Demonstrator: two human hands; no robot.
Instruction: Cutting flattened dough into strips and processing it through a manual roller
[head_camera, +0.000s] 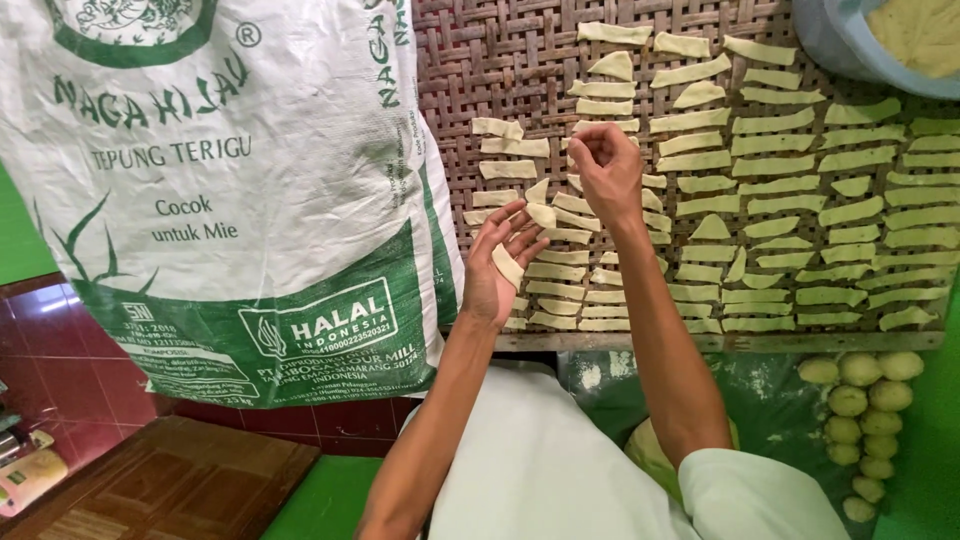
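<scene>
My left hand (497, 262) is held palm-up with the fingers spread, cradling a few pale dough strips (508, 266) loosely across the palm and fingertips; it is not clamped on them. My right hand (607, 165) is raised above the woven bamboo tray (520, 75) with the fingertips pinched together, apparently on a small piece of dough, though the pinched item itself is too small to confirm.

Outward from the hands, the tray carries rows of laid dough strips (775, 185), lying flat and mostly apart from one another, denser to the right. Bare weave shows at the upper left of the tray, just beyond my right hand.

Procedure, as I judge it:
1. Keep the left palm level so the reserve strips do not slide off.
2. Take one strip at a time with the right fingertips; pinch lightly to avoid stretching it.
3. Lay each strip flat, beside but not touching its neighbour.
4. Fill bare weave first.

Nearby: a white-and-green flour sack (230, 190) hangs left of the tray; dough balls (860, 400) lie on the green surface (930, 430) below the tray's right end; a pale bowl (850, 40) sits at the upper right.
</scene>
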